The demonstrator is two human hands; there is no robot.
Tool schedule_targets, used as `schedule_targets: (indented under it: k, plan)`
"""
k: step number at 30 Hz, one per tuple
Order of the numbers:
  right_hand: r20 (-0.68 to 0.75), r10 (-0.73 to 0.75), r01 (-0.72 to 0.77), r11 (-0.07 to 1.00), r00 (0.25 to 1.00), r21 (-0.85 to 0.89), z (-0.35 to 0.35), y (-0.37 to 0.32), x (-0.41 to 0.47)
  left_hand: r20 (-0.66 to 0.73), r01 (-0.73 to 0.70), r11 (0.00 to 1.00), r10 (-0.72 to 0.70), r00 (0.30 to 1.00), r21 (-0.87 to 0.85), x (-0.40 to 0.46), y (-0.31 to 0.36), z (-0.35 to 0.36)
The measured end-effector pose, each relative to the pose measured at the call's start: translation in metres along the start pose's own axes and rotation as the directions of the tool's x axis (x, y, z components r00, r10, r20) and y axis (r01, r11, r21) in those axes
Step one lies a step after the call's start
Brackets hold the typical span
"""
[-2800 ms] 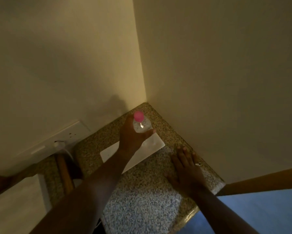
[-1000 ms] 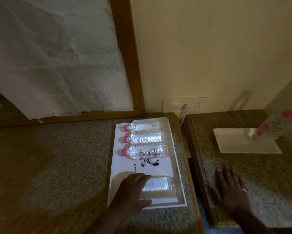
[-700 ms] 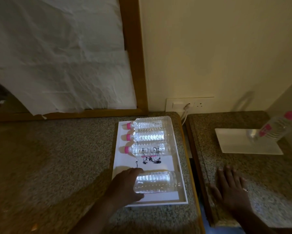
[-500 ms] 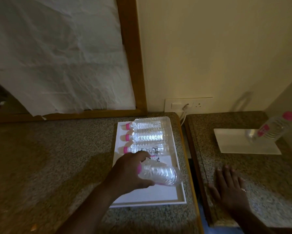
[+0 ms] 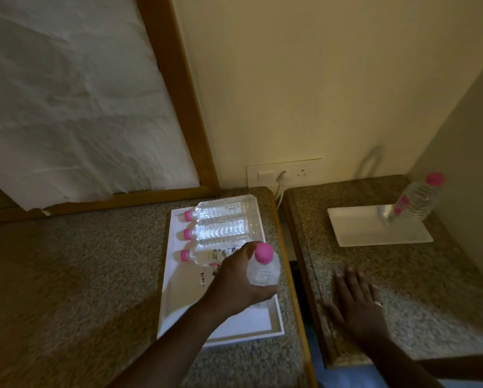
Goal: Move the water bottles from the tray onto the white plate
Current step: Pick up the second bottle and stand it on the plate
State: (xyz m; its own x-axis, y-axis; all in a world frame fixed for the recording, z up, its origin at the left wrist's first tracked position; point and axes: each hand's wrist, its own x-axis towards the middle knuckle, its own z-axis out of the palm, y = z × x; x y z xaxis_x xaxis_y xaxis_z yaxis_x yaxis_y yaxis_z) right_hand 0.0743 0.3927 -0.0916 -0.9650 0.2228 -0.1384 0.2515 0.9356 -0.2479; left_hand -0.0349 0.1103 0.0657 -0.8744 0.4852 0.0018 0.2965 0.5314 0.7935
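Head view. The left hand [image 5: 236, 287] holds a bottle [image 5: 262, 271] upright over the lower right part of the tray [image 5: 178, 298], pink cap up, at the centre of the frame. The grip looks loose rather than deep: the thumb lies low across the near side of the body and the fingers [image 5: 241, 252] curl round the far side below the cap, closed on the clear wall. The base is hidden behind the hand, so whether it is clear of the tray floor cannot be told.

The likely trouble is the carry to the right. The plate [image 5: 374, 233] sits on a separate worktop [image 5: 430, 289] at right of frame, across a dark gap [image 5: 296, 275] between the two surfaces. A thin, smooth bottle squeezed near its shoulder can slip or buckle, and a drop there would go into the gap. A second risk is at the plate itself: one standing bottle [image 5: 415, 201] is already at its upper right corner, and a careless set-down beside it could knock it over toward the wall.

Three bottles [image 5: 220, 229] lie on their sides in the upper part of the tray, caps to the left, just above the left hand; a low swing could roll the nearest.

The right hand [image 5: 358, 303] lies flat on the right worktop, fingers spread, holding nothing, below the plate and apart from it.
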Motion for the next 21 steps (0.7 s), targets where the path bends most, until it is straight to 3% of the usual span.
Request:
schedule_targets:
  k: [4,9,15,21]
  plan:
    - [-0.009,-0.016,0.016,1.000,1.000,0.017,-0.003,0.013,-0.007,0.023,0.003,0.998,-0.005,1.000,0.063,0.013,0.009,0.001]
    - [-0.007,0.128,-0.128,0.992,0.992,0.019,-0.011,0.053,-0.018,0.020,-0.024,0.989,0.021,1.000,0.146,0.040,0.033,0.000]
    - [-0.039,0.225,-0.223,0.974,0.974,0.048,-0.035,0.110,-0.020,-0.048,-0.089,0.996,0.090,0.995,0.013,0.099,0.092,0.025]
    - [0.018,0.248,-0.248,0.969,0.969,0.013,-0.050,0.166,-0.004,-0.022,-0.074,0.996,0.073,0.997,-0.048,0.179,0.130,0.123]
